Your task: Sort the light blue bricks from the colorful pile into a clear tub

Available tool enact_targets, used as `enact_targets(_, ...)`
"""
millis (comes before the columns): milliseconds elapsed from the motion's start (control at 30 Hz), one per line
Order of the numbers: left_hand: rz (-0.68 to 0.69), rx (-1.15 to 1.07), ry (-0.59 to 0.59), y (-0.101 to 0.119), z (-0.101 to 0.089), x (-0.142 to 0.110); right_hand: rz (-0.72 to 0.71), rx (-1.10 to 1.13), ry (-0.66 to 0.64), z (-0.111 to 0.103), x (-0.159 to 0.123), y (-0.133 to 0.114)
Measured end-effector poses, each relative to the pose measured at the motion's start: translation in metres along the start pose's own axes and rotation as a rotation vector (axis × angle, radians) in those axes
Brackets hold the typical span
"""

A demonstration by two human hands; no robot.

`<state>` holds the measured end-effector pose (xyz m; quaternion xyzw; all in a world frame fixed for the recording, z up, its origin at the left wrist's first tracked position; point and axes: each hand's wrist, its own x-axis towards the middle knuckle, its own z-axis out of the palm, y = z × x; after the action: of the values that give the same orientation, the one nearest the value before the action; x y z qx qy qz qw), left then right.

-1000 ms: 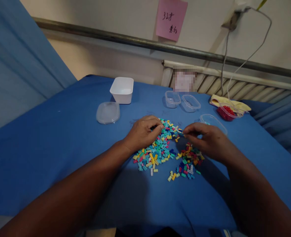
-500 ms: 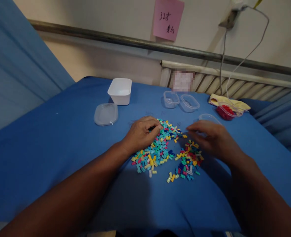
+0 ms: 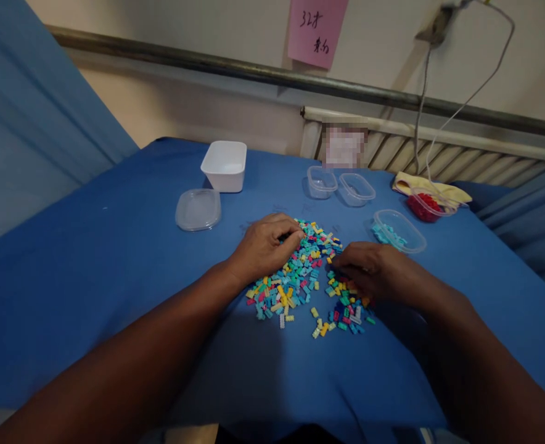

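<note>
A large pile of small toy building bricks (image 3: 300, 259), mostly turquoise with yellow, pink and dark blue ones, lies on the blue cloth. My left hand (image 3: 272, 243) rests at the pile's left side, fingers curled and thumb near the index finger; what is under it is hidden. A smaller heap of mixed bricks (image 3: 346, 311) sits to the right. Over its far side, my right hand (image 3: 369, 265) reaches down with fingers bent together at the bricks between the two heaps. Whether a brick is in its fingertips is hidden.
A clear tub of turquoise bricks (image 3: 409, 243) stands beyond my right hand. Farther back are a tub of red pieces (image 3: 425, 206), a yellow cloth (image 3: 404, 182) and two clear tubs (image 3: 321, 191). At the left stand a white container (image 3: 226, 179) and a clear lid (image 3: 198, 213).
My right hand has moved left and down to the bricks, uncovering the tub of turquoise bricks. My left hand stays at the large pile. The view has shifted slightly.
</note>
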<state>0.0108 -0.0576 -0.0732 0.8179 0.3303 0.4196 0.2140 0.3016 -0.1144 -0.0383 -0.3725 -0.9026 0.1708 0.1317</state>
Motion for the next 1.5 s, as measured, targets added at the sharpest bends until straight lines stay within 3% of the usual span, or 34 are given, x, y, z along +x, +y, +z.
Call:
enact_targets(133, 0.008, 0.001, 0.002, 0.000, 0.000, 0.000, 0.029, 0.031, 0.049, -0.004, -0.004, -0.001)
enact_targets(333, 0.026, -0.003, 0.007, 0.001, 0.000, 0.001, -0.114, 0.046, 0.002, 0.002, 0.001, -0.010)
enact_targets(667, 0.043, 0.000, 0.012, -0.002, 0.001, 0.001, 0.009, -0.051, -0.106, -0.001, 0.002, -0.014)
enact_targets(833, 0.046, 0.008, 0.017, -0.002, 0.001, 0.001, 0.080, -0.007, -0.074, -0.002, 0.001, -0.016)
enact_targets(1267, 0.023, 0.003, 0.008, 0.002, 0.000, 0.002, 0.012, 0.011, -0.067, -0.004, -0.001, -0.002)
enact_targets(1433, 0.039, 0.001, 0.017, 0.000, 0.001, 0.001, 0.022, 0.075, 0.041, -0.006, -0.003, -0.016)
enact_targets(1500, 0.045, -0.001, 0.024, -0.001, 0.001, 0.001, -0.008, 0.125, 0.025, -0.002, -0.001, -0.024)
